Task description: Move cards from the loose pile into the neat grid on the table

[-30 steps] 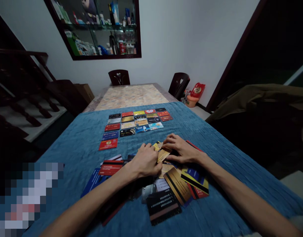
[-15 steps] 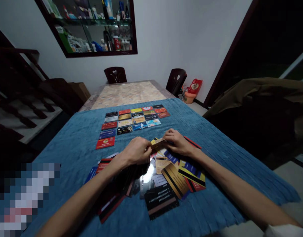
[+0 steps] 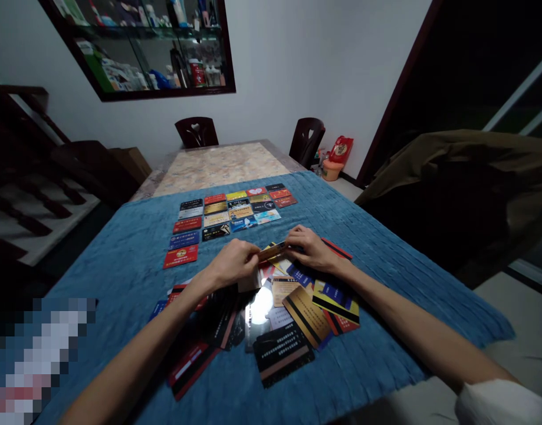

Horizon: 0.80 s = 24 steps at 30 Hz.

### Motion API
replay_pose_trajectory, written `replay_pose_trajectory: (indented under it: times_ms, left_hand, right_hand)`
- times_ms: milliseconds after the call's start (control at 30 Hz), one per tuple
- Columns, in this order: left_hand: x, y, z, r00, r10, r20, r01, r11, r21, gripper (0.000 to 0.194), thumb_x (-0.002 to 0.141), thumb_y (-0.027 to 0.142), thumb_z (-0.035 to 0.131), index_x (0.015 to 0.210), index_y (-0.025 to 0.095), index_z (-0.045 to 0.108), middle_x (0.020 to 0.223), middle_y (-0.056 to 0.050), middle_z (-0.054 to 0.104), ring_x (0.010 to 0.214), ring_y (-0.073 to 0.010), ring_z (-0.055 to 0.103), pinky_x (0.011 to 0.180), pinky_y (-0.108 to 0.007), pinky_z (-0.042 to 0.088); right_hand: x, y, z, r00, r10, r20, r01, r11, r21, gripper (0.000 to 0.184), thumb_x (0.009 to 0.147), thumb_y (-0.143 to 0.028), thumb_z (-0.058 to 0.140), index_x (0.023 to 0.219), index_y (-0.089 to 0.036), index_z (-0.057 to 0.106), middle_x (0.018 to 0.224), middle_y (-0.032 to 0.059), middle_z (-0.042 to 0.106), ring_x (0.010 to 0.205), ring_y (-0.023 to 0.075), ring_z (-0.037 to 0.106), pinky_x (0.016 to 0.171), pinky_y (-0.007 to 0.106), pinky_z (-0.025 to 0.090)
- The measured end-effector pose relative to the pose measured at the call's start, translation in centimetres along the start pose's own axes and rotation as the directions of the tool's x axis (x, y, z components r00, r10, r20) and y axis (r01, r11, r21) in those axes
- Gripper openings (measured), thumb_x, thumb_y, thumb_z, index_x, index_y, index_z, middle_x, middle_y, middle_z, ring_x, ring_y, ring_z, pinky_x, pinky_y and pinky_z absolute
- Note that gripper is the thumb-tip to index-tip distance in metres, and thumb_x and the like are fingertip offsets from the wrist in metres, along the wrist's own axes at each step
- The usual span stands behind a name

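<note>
A gold-toned card [image 3: 272,252] is held edge-on between my two hands, just above a loose heap of cards. My left hand [image 3: 235,261] pinches its left end. The fingers of my right hand [image 3: 306,247] are closed on its right end. Below my left hand a pale card [image 3: 249,282] shows in part. The heap includes a gold card [image 3: 306,317] with a black stripe, a black card [image 3: 283,354] and a yellow card [image 3: 337,298]. My left forearm hides part of the heap. Beyond my hands, several cards lie in neat rows, among them a red card [image 3: 181,256].
A blue cloth [image 3: 386,295] covers the near part of the table [image 3: 226,162]. Dark chairs [image 3: 306,141] stand at its far end. A glass-shelved wall cabinet [image 3: 164,47] is behind. Dark fabric [image 3: 452,159] drapes at the right.
The view has shifted, so the table scene sits slightly farther left. The card between my hands has turned a little, showing a dark upper edge. A pale card now shows below my left hand.
</note>
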State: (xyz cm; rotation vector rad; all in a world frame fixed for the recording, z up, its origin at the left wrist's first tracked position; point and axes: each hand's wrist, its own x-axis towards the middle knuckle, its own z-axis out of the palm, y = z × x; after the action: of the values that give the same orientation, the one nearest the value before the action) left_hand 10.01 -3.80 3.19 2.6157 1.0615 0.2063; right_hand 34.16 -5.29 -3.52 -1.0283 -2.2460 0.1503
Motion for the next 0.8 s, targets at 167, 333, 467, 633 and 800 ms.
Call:
replay_pose_trajectory:
  times_ms: [167, 333, 467, 633, 800]
  left_hand:
    - [0.1, -0.5, 0.0, 1.0, 0.01, -0.024, -0.012, 0.999, -0.048, 0.033, 0.08, 0.012, 0.044, 0.087, 0.013, 0.076, 0.079, -0.005, 0.074, 0.069, -0.0139, 0.062, 0.065, -0.022, 0.042]
    - [0.2, -0.9, -0.1, 0.999, 0.027, -0.024, -0.028, 0.998, -0.061, 0.033, 0.079, 0.011, 0.043, 0.083, 0.012, 0.076, 0.074, -0.003, 0.072, 0.065, -0.012, 0.057, 0.064, -0.021, 0.04]
    - [0.2, -1.1, -0.1, 0.999, 0.012, -0.034, -0.015, 0.997, -0.076, 0.033, 0.077, 0.012, 0.044, 0.083, 0.012, 0.076, 0.069, -0.002, 0.07, 0.065, -0.0127, 0.056, 0.064, -0.021, 0.041]
    - [0.2, -1.2, -0.3, 1.0, -0.012, -0.026, 0.009, 0.994, -0.107, 0.034, 0.076, 0.013, 0.044, 0.088, 0.013, 0.076, 0.072, -0.002, 0.07, 0.068, -0.0142, 0.058, 0.067, -0.022, 0.043]
    - [0.3, -1.2, -0.2, 1.0, -0.014, -0.019, 0.011, 0.991, -0.133, 0.034, 0.077, 0.013, 0.043, 0.087, 0.012, 0.076, 0.071, -0.001, 0.069, 0.068, -0.0139, 0.057, 0.068, -0.022, 0.044]
  right_hand:
    - [-0.1, 0.0, 0.0, 1.0, 0.026, -0.017, -0.026, 1.0, 0.015, 0.009, 0.09, -0.018, 0.058, 0.084, -0.019, 0.065, 0.079, 0.0046, 0.066, 0.084, 0.0201, 0.053, 0.079, 0.035, 0.043]
    - [-0.2, 0.0, 0.2, 0.996, 0.052, -0.073, -0.049, 0.998, 0.044, 0.009, 0.089, -0.017, 0.058, 0.09, -0.018, 0.067, 0.086, 0.0066, 0.069, 0.088, 0.0211, 0.055, 0.078, 0.035, 0.044]
    - [-0.1, -0.1, 0.2, 0.994, 0.069, -0.089, -0.064, 0.997, 0.049, 0.01, 0.089, -0.017, 0.058, 0.091, -0.019, 0.068, 0.086, 0.0064, 0.069, 0.087, 0.0206, 0.057, 0.078, 0.035, 0.044]
    - [-0.1, -0.3, 0.1, 0.988, 0.081, -0.133, -0.071, 0.994, 0.078, 0.011, 0.09, -0.018, 0.058, 0.094, -0.018, 0.069, 0.087, 0.0074, 0.069, 0.084, 0.0198, 0.058, 0.076, 0.034, 0.045]
    - [-0.1, -0.3, 0.1, 0.985, 0.082, -0.151, -0.07, 0.994, 0.079, 0.013, 0.092, -0.02, 0.057, 0.096, -0.018, 0.07, 0.087, 0.0073, 0.07, 0.085, 0.0202, 0.058, 0.078, 0.036, 0.046]
